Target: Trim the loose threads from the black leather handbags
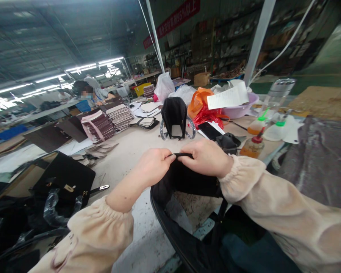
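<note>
A black bag body (166, 206), open through its middle so the table shows inside, hangs over the near table edge. My left hand (155, 165) pinches its far top edge between thumb and fingers. Close beside it, my right hand (206, 157) pinches the same edge. Beyond both hands a black handbag (174, 115) stands upright, its mouth open and its handles wrapped in clear plastic. More black handbags (65, 180) with gold-coloured hardware and wrapped handles are heaped to the left of my left forearm.
Stacks of dark and pale panels (119, 117) line the table's far left. A phone (211, 131), an orange bag (200, 100) and a lilac basin (240, 108) lie at the back right. Bottles of amber liquid (252, 147) stand near my right sleeve. Another person (95, 94) sits farther back.
</note>
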The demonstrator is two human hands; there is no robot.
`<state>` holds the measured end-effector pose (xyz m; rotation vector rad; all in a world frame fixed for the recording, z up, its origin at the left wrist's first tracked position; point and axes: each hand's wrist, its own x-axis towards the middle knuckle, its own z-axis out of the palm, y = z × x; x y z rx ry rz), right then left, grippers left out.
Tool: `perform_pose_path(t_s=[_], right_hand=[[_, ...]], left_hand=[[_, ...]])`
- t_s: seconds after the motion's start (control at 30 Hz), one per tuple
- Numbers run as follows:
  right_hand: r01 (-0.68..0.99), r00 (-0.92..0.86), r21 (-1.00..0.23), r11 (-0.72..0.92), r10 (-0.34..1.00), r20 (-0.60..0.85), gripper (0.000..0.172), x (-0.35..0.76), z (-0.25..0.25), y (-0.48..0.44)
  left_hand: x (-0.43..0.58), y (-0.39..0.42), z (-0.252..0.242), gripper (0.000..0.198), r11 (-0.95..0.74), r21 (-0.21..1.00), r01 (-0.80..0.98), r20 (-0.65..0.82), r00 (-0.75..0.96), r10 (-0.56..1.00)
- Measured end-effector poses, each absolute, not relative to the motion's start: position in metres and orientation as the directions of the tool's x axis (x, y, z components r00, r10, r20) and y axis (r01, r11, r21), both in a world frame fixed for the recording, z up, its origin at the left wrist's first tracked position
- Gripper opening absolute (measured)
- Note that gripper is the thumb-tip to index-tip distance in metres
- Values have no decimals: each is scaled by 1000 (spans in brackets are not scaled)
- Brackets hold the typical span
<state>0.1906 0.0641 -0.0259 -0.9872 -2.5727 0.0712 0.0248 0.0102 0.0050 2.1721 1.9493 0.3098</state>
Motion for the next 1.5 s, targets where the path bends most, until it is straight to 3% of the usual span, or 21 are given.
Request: perform_pose_path(t_s=[0.23, 0.4, 0.8, 0.97, 1.5], right_hand=[[645, -678, -158, 747, 656, 333, 34, 191, -26, 61], [644, -681, -141, 752, 647, 342, 38, 189, -27, 62], [628, -679, -180, 757, 646, 350, 37, 190, -24, 60], [638, -674, -213, 740, 671, 309, 33, 189, -21, 57], [685, -624, -239, 688, 723, 295, 29, 182, -14, 52]], left_hand=[[21, 8, 2, 15, -106, 307, 946, 14, 107, 994], [19, 10, -4, 17, -108, 453, 885, 66, 87, 994], [21, 12, -5, 22, 46, 665, 745, -48, -19, 999], [21, 11, -4, 25, 107, 692, 714, -82, -69, 994], [17, 9, -7, 23, 37, 688, 724, -64, 10, 998]])
